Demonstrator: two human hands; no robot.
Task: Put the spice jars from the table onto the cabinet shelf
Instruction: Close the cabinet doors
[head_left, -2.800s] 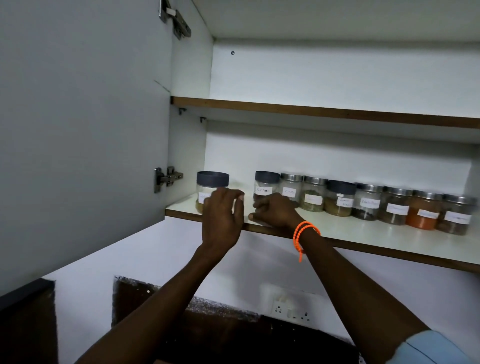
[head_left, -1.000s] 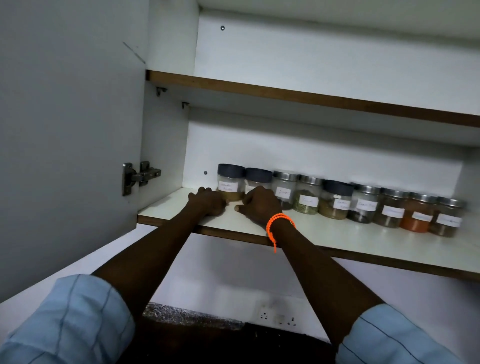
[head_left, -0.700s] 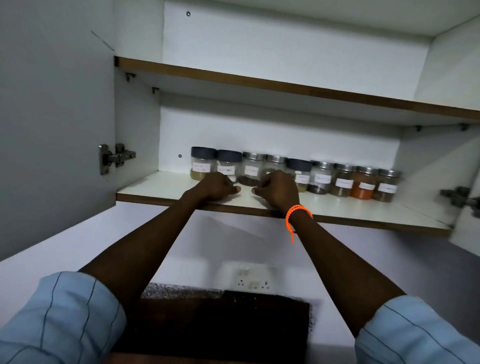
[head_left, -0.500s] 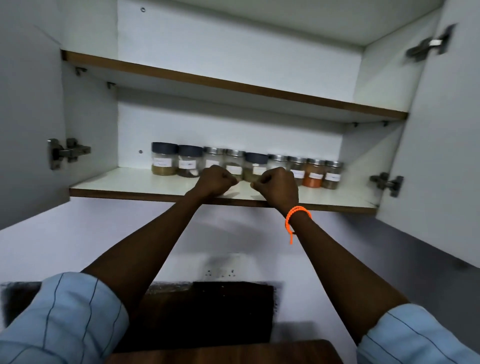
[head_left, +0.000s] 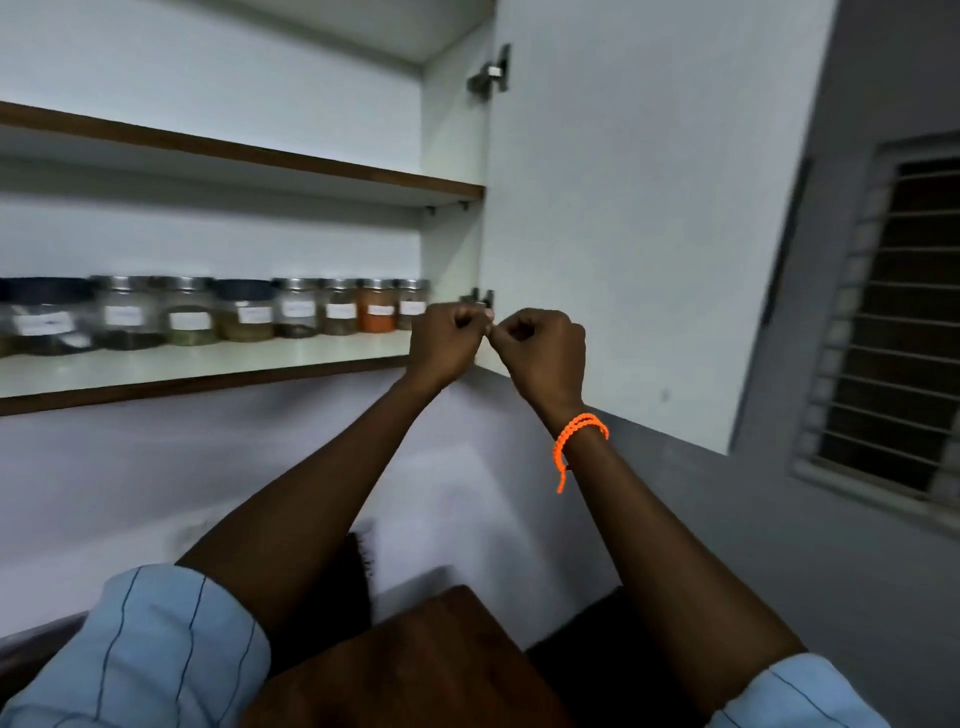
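Both hands have drifted right to the shelf's end: left hand (head_left: 448, 340) and right hand (head_left: 540, 349) curled, empty. Eight spice jars (head_left: 244, 309) line the cabinet shelf (head_left: 208, 361); barred window (head_left: 893, 332) right.

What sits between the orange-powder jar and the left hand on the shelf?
In the head view, one more steel-lidded jar stands between the orange-powder jar and the left hand; it is the last jar in the row, and its contents are too blurred to name.
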